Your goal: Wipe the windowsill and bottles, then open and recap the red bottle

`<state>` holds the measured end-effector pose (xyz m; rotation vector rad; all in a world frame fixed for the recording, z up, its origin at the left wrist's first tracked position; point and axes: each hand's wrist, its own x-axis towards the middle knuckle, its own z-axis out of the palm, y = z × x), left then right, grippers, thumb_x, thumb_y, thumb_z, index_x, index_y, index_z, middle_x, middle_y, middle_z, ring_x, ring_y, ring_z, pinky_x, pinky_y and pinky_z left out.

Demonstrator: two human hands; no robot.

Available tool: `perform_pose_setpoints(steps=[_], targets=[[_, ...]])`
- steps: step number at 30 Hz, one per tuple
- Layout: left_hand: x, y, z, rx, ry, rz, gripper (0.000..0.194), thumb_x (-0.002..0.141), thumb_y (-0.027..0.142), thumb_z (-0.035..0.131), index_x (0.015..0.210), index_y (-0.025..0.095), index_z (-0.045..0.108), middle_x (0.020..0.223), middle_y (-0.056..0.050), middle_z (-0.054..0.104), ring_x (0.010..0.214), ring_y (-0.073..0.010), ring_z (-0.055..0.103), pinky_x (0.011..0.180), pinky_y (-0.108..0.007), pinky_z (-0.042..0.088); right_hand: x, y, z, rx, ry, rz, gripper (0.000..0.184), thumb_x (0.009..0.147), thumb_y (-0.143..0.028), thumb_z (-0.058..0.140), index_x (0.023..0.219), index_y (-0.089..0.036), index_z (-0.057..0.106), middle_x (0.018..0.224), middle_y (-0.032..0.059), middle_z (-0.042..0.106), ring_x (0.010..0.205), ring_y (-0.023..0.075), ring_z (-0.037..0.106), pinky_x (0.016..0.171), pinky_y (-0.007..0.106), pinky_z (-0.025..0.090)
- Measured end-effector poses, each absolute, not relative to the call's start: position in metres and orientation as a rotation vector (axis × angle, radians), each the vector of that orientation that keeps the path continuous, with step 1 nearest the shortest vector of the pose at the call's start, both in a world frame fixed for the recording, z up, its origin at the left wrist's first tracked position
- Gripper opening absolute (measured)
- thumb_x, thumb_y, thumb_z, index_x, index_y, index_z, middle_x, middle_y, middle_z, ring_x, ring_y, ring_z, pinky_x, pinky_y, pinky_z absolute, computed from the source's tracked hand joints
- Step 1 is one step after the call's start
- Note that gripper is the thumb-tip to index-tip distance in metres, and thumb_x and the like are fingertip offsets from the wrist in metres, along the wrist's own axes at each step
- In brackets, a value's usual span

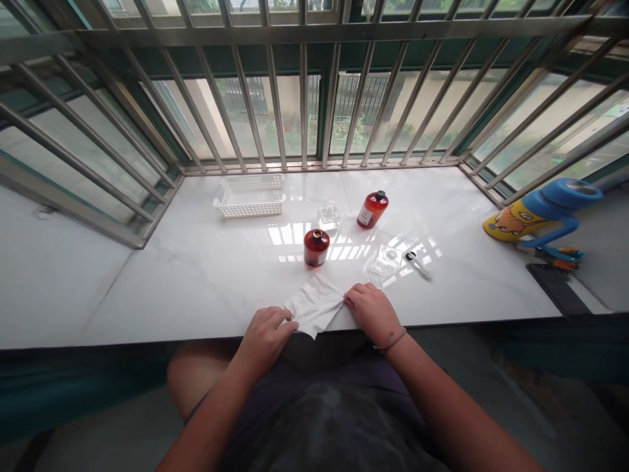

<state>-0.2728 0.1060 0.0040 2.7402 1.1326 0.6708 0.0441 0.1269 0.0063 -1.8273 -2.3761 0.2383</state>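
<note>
Two hands meet at the tabletop's (196, 282) near edge: our left hand (265, 335) and right hand (372, 313) each grasp one side of a white tissue (315, 305) between the fingers (354, 295). We do best pinching lightly and pulling evenly, since thin paper tears. Just beyond stands an uncapped red bottle (316, 249); past it, a clear object (329, 215), perhaps glass; a capped bottle (372, 211); and, by the far left corner, a white basket (251, 209).

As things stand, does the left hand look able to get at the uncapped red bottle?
Probably yes: the uncapped red bottle stands just beyond the white tissue and nothing upright blocks the left hand, though it would likely need to release the tissue first.
</note>
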Motion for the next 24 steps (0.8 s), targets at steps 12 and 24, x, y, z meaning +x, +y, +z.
perform_pose_setpoints(steps=[12, 24], targets=[[-0.263, 0.090, -0.009, 2.665, 1.110, 0.539, 0.032, 0.102, 0.018, 0.058, 0.132, 0.018, 0.067, 0.135, -0.014, 0.072, 0.121, -0.0303, 0.069, 0.104, -0.052, 0.059, -0.059, 0.096, -0.037, -1.688, -2.442, 0.137, 0.059, 0.097, -0.011, 0.055, 0.155, 0.000, 0.049, 0.159, 0.0329, 0.048, 0.151, 0.0418, 0.045, 0.119, 0.056, 0.044], [-0.284, 0.104, -0.018, 2.623, 1.326, 0.635, 0.032, 0.102, 0.019, 0.055, 0.131, 0.020, 0.068, 0.137, -0.014, 0.072, 0.122, -0.0300, 0.071, 0.109, -0.055, 0.059, -0.101, 0.182, -0.040, -1.460, -2.566, 0.054, 0.048, 0.102, -0.010, 0.048, 0.147, 0.000, 0.058, 0.153, 0.0258, 0.058, 0.146, 0.0284, 0.055, 0.122, 0.040, 0.045]])
